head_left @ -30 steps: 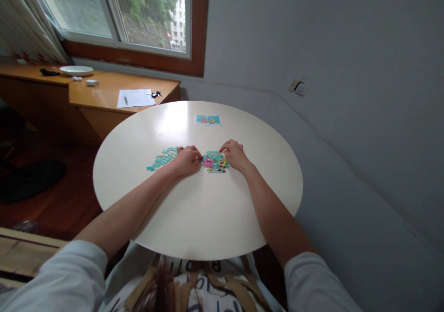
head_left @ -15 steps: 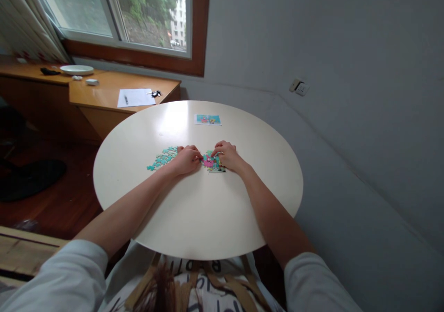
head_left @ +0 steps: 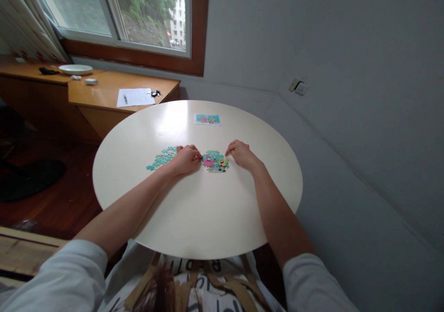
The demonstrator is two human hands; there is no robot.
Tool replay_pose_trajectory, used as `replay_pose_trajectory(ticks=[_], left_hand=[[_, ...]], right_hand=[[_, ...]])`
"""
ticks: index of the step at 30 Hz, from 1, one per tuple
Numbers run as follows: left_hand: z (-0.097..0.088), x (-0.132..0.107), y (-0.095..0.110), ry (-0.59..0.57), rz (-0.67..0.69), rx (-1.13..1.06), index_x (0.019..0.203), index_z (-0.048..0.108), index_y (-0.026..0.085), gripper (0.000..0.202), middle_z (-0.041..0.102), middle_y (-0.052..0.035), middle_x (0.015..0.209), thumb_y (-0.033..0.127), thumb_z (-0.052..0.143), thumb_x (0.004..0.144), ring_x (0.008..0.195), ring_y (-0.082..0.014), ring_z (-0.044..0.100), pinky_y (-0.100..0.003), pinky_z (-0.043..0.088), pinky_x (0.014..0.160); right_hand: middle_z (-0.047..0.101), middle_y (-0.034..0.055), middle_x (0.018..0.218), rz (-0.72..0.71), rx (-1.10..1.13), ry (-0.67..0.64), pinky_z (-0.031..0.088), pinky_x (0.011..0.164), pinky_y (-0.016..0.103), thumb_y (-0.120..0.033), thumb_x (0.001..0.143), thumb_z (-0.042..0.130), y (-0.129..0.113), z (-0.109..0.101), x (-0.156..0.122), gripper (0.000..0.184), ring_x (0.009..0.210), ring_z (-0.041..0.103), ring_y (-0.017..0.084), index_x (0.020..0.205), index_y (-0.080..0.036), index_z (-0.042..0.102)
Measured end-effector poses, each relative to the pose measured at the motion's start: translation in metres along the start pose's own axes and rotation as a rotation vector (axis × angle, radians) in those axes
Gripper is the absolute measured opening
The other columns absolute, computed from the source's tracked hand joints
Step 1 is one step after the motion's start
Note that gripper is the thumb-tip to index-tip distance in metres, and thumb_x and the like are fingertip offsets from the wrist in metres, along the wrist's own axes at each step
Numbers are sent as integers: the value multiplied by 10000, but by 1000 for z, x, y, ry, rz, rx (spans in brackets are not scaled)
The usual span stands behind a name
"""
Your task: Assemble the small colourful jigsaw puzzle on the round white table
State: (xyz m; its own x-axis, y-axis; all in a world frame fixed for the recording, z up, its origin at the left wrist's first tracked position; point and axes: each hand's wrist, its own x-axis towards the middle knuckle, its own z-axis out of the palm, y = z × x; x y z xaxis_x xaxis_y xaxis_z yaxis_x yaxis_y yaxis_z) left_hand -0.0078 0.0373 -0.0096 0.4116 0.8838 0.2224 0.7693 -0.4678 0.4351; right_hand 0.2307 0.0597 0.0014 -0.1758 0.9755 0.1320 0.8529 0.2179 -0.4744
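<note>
A partly joined jigsaw puzzle lies on the white oval table, showing a pink, a pale teal and a yellow cartoon figure. My left hand rests at its left edge, fingers bent together and fingertips gripping that edge. My right hand is just off the upper right edge, with the index finger stretched toward the puzzle and nothing visible in it. Loose teal puzzle pieces are spread left of my left hand, which partly covers them. Farther back on the table is a small reference picture with similar figures.
The white table stands close to the wall. Behind it on the left, a wooden desk bears a paper sheet, keys, a small white box and a white plate.
My right hand has moved off the puzzle to the right, uncovering the yellow figure and the upper part of the puzzle. My left hand has stayed at the left edge.
</note>
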Motion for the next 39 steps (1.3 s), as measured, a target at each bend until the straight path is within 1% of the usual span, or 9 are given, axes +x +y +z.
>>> replay_pose_trajectory(ticks=[7, 15, 19, 26, 30, 34, 39], left_hand=[[-3, 0, 1, -15, -13, 7, 841, 733, 210, 288, 656, -67, 960, 199, 462, 743, 924, -227, 597, -426, 286, 908], [-4, 0, 0, -11, -7, 9, 826, 731, 207, 292, 663, -62, 951, 192, 449, 749, 915, -215, 598, -418, 293, 899], [-5, 0, 1, -23, -19, 9, 833, 731, 199, 297, 660, -69, 965, 188, 445, 752, 923, -220, 599, -425, 286, 903], [-2, 1, -3, 1, -10, 5, 806, 731, 213, 286, 663, -57, 941, 194, 453, 741, 899, -211, 598, -418, 285, 901], [-2, 1, -2, 7, -8, 0, 800, 730, 218, 283, 666, -54, 938, 197, 453, 743, 890, -206, 598, -415, 287, 897], [-5, 0, 1, -10, -16, 1, 812, 731, 205, 290, 663, -65, 940, 191, 449, 747, 895, -214, 599, -421, 284, 899], [-4, 1, 0, -3, -17, 5, 805, 730, 205, 283, 663, -61, 941, 187, 455, 737, 894, -216, 598, -420, 279, 901]], right_hand=[[680, 13, 940, 14, 21, 5, 345, 947, 307, -25, 695, 433, -5, -2, -3, 334, 833, 577, 142, 659, -200, 716], [682, 26, 918, 28, 42, 1, 375, 923, 303, -40, 699, 439, -5, -3, -5, 338, 836, 587, 144, 683, -203, 734], [687, 26, 896, 39, 51, -10, 385, 908, 297, -52, 698, 440, -6, -4, -5, 334, 821, 587, 145, 694, -205, 737], [690, 23, 852, 58, 50, -12, 402, 876, 279, -59, 701, 445, -7, -4, -6, 324, 762, 574, 132, 721, -198, 737], [691, 23, 865, 59, 46, -21, 404, 861, 271, -53, 706, 439, -7, -5, -7, 328, 730, 569, 122, 720, -195, 735], [692, 25, 864, 65, 52, -28, 403, 857, 269, -47, 703, 434, -7, -5, -6, 336, 733, 572, 123, 728, -192, 736], [693, 27, 864, 78, 46, -19, 400, 859, 268, -61, 707, 451, -6, -4, -5, 319, 767, 581, 134, 730, -195, 740]])
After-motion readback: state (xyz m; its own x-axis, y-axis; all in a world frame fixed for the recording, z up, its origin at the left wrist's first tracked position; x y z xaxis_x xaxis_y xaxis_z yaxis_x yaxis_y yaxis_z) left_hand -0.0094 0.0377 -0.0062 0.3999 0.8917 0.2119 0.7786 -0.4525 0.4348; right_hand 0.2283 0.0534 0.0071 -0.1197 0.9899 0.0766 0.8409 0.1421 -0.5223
